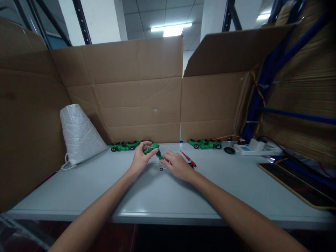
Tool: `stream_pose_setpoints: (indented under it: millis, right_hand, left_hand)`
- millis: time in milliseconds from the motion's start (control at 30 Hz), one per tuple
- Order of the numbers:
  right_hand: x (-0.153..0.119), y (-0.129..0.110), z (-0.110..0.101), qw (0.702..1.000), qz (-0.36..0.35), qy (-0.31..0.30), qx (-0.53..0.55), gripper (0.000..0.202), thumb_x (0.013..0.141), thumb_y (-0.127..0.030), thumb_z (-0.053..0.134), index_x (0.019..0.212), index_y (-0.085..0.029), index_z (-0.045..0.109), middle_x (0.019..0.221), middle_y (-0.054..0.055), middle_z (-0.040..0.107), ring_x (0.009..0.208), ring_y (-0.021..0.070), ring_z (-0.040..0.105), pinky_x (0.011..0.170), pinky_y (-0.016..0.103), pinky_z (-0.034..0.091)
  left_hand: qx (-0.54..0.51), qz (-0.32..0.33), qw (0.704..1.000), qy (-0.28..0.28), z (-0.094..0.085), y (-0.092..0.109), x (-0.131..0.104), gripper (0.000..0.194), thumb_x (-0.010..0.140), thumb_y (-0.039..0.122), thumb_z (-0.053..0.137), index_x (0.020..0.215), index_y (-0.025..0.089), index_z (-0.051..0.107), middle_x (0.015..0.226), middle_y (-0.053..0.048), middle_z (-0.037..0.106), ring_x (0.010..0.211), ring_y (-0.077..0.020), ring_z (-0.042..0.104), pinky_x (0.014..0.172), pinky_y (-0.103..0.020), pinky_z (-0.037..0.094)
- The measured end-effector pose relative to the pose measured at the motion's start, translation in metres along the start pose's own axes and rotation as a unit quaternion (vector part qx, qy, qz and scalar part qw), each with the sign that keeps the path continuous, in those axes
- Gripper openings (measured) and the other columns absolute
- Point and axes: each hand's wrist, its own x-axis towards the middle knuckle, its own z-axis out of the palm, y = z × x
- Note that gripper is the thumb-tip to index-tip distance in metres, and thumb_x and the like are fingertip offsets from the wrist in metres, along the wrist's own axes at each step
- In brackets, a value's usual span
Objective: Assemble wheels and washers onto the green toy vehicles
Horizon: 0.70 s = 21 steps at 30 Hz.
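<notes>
My left hand grips a green toy car, tilted and raised a little over the white table, with its fingers wrapped round the body. At the car's lower right end my right hand has its fingertips pinched together. Whatever is between those fingertips is too small and hidden to name. Small rings, one of them a black ring, lie on the table just below the hands. A red screwdriver rests behind my right hand, and a dark round part shows partly beside it.
Green toy cars stand along the back at the left and right. A black tyre lies near a white power strip. A silvery padded bag leans at left. Cardboard walls enclose the table; a dark flat panel lies at right.
</notes>
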Motion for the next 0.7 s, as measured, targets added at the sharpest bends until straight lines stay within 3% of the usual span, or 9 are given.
stream_pose_setpoints:
  millis: [133, 333, 533, 700]
  right_hand:
    - [-0.0002, -0.0011, -0.0003, 1.0, 0.014, 0.002, -0.027, 0.025, 0.105, -0.035, 0.055, 0.088, -0.019, 0.065, 0.088, 0.004, 0.063, 0.085, 0.019, 0.059, 0.077, 0.03, 0.038]
    - [0.0009, -0.0013, -0.0007, 1.0, 0.008, 0.012, -0.024, 0.026, 0.106, -0.034, 0.054, 0.088, -0.019, 0.064, 0.089, 0.004, 0.063, 0.085, 0.0188, 0.059, 0.077, 0.03, 0.039]
    - [0.0005, -0.0033, -0.0008, 1.0, -0.012, 0.012, -0.011, 0.026, 0.107, -0.034, 0.052, 0.089, -0.018, 0.063, 0.091, 0.004, 0.063, 0.086, 0.0183, 0.059, 0.078, 0.03, 0.039]
    - [-0.0005, -0.0078, -0.0046, 1.0, -0.023, -0.007, 0.006, 0.022, 0.108, -0.032, 0.051, 0.099, -0.019, 0.066, 0.095, 0.005, 0.065, 0.089, 0.0185, 0.06, 0.081, 0.03, 0.04]
  left_hand:
    - [0.001, -0.001, 1.0, -0.023, 0.0016, 0.0016, -0.0018, 0.05, 0.072, 0.037, 0.089, 0.11, 0.017, 0.065, 0.108, -0.009, 0.073, 0.099, -0.0208, 0.069, 0.086, -0.032, 0.053]
    - [-0.04, -0.069, 0.997, -0.018, 0.0043, 0.0018, -0.0043, 0.049, 0.073, 0.042, 0.087, 0.108, 0.016, 0.066, 0.101, -0.006, 0.071, 0.08, -0.0162, 0.065, 0.071, -0.029, 0.054]
    - [-0.106, -0.086, 0.99, -0.032, 0.0049, 0.0068, -0.0054, 0.049, 0.073, 0.041, 0.088, 0.106, 0.018, 0.06, 0.098, -0.003, 0.069, 0.085, -0.0158, 0.065, 0.079, -0.032, 0.058]
    - [-0.135, -0.099, 0.986, 0.001, 0.0059, 0.0047, -0.0045, 0.059, 0.07, 0.042, 0.09, 0.111, 0.019, 0.054, 0.1, -0.004, 0.068, 0.084, -0.0161, 0.066, 0.077, -0.032, 0.059]
